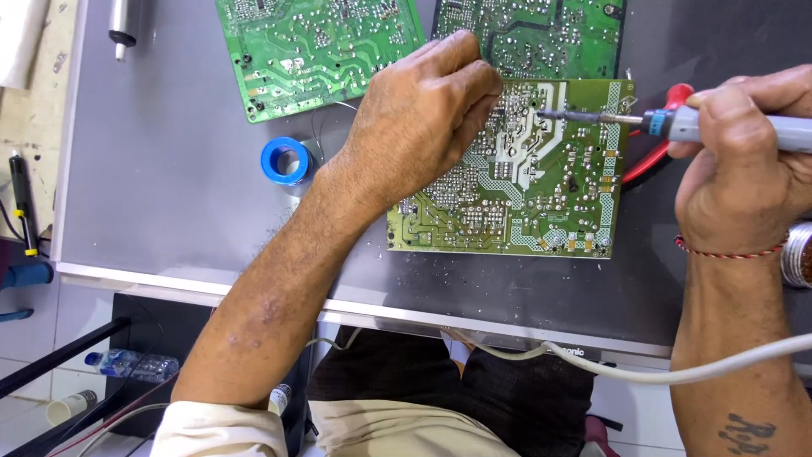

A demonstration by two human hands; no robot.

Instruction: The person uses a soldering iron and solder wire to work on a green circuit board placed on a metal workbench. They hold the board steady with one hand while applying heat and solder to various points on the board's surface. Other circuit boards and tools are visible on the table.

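A yellow-green circuit board [541, 199] lies solder-side up on the grey table [169, 169]. My left hand [423, 118] rests on the board's upper left part, fingers curled and pressing it down. My right hand [744, 161] grips a soldering iron [677, 124] with a grey-blue handle. Its dark tip touches the board near the upper middle. A white cable [660, 368] trails from the iron past my right forearm.
Two more green circuit boards [313, 46] [550, 34] lie at the back. A blue solder spool [286, 161] sits left of my left wrist. Red-handled pliers [655, 152] lie under the iron. A metal tool [123, 25] lies at the far left. Bottles [127, 364] sit on the floor.
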